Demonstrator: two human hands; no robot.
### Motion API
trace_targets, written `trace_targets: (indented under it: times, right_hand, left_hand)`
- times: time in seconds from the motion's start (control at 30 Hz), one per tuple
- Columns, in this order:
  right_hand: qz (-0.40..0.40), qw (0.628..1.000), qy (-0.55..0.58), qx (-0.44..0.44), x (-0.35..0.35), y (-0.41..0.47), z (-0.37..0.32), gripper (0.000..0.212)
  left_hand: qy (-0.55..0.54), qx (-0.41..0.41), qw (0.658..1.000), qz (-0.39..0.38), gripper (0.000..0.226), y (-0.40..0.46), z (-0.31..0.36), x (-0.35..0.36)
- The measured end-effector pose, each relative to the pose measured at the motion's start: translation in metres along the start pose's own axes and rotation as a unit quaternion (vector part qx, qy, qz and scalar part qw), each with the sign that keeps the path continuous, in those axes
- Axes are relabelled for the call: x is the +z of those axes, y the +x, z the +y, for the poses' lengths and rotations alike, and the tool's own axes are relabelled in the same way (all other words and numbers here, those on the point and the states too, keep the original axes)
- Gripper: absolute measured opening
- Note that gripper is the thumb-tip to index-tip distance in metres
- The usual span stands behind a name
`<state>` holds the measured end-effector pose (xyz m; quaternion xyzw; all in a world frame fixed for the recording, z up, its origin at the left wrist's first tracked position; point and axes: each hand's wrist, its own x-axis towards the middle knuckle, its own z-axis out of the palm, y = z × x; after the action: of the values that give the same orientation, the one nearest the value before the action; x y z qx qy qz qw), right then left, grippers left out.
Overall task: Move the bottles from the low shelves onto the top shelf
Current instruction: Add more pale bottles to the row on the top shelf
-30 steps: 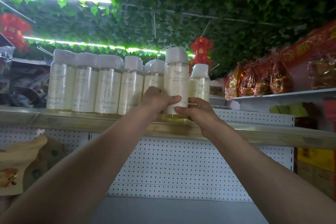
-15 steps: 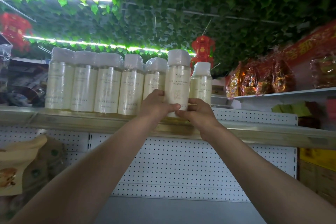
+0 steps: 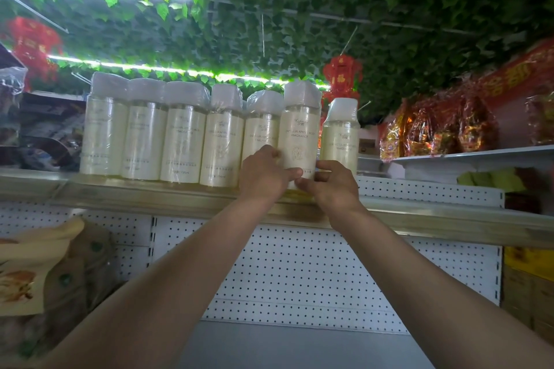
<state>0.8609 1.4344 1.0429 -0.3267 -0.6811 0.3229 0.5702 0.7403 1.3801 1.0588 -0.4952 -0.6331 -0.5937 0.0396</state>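
Observation:
Several cream bottles with white caps, wrapped in clear film, stand in a row on the top shelf point(image 3: 126, 192). One bottle point(image 3: 299, 132) stands at the shelf's front edge, between the row and a smaller-looking bottle point(image 3: 340, 135) further back on the right. My left hand point(image 3: 263, 177) grips its lower left side, thumb across the front. My right hand point(image 3: 332, 186) holds its lower right side, fingertips meeting the left thumb. The bottle's base is hidden behind my hands.
White pegboard point(image 3: 299, 272) backs the space under the top shelf. A paper bag point(image 3: 27, 266) sits low at the left. Shiny red and gold packets point(image 3: 434, 129) fill a white shelf point(image 3: 467, 154) at the right. Leafy ceiling and red lanterns point(image 3: 341, 75) hang above.
The held bottle has shifted slightly back and down onto the shelf edge, closer to the row. Both hands stayed on its lower part.

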Motion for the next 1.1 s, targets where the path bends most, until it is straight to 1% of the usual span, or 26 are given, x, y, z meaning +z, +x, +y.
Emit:
trace_targets:
  times: [0.1, 0.23, 0.43, 0.6, 0.7, 0.87, 0.97, 1.1]
  right_hand:
    - [0.012, 0.999, -0.03, -0.005, 0.003, 0.002, 0.0, 0.057]
    - [0.03, 0.995, -0.095, -0.02, 0.007, 0.008, 0.001, 0.033]
    - [0.035, 0.99, -0.137, -0.02, 0.01, 0.014, 0.002, 0.029]
    - [0.032, 0.982, -0.183, -0.014, 0.01, 0.015, -0.003, 0.026]
    - [0.026, 0.977, -0.213, -0.002, 0.01, 0.013, -0.004, 0.016]
    - [0.023, 0.974, -0.227, -0.011, 0.009, 0.015, 0.0, 0.018]
    - [0.035, 0.975, -0.219, 0.0, 0.009, 0.017, -0.001, 0.014]
    - [0.062, 0.969, -0.236, -0.034, 0.006, 0.013, 0.006, 0.03]
  left_hand:
    - [0.044, 0.014, 0.999, 0.01, 0.066, 0.001, 0.002, 0.003]
    - [0.062, 0.013, 0.998, 0.028, 0.058, 0.001, 0.002, 0.008]
    - [0.1, 0.001, 0.994, 0.036, 0.053, 0.006, 0.003, 0.016]
    - [0.128, 0.001, 0.991, 0.032, 0.043, 0.011, 0.006, 0.019]
    - [0.13, 0.0, 0.991, 0.027, 0.042, 0.011, 0.004, 0.025]
    - [0.126, 0.002, 0.991, 0.037, 0.043, 0.009, -0.002, 0.031]
    - [0.12, -0.001, 0.992, 0.033, 0.042, 0.01, -0.002, 0.029]
    - [0.119, 0.008, 0.992, 0.039, 0.046, 0.006, -0.003, 0.027]
